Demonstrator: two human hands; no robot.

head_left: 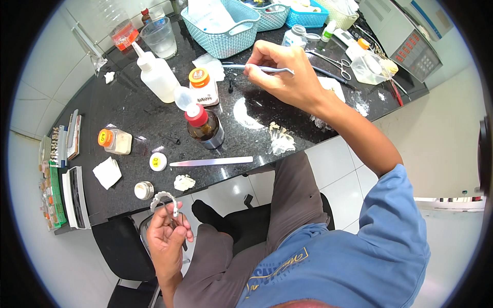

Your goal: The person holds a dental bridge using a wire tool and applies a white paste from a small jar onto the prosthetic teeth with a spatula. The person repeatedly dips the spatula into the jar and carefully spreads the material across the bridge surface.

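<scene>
Below the table's front edge, my left hand [167, 238] is closed around a slim dark metal tool [173, 222]. At that tool's upper end is a white horseshoe-shaped arch of dental teeth [164, 195]; how it is attached is too small to tell. My right hand [285, 74] is over the far part of the table, pinching a thin bluish dental instrument [233, 66] with a bent tip. A jar with an orange lid [204, 84] and a red-capped brown bottle [205, 128] stand to the left of my right hand. Near my left hand is a small open jar [144, 190].
On the black stone table [154, 123] lie a pale spatula [211, 161], crumpled tissue [281, 139] and scattered white powder. Farther back stand a squeeze bottle [158, 78], a plastic cup [160, 40] and a light-blue basket [221, 38]. Scissor-handled forceps [334, 64] lie right; a control-panel machine [411, 46] stands beyond.
</scene>
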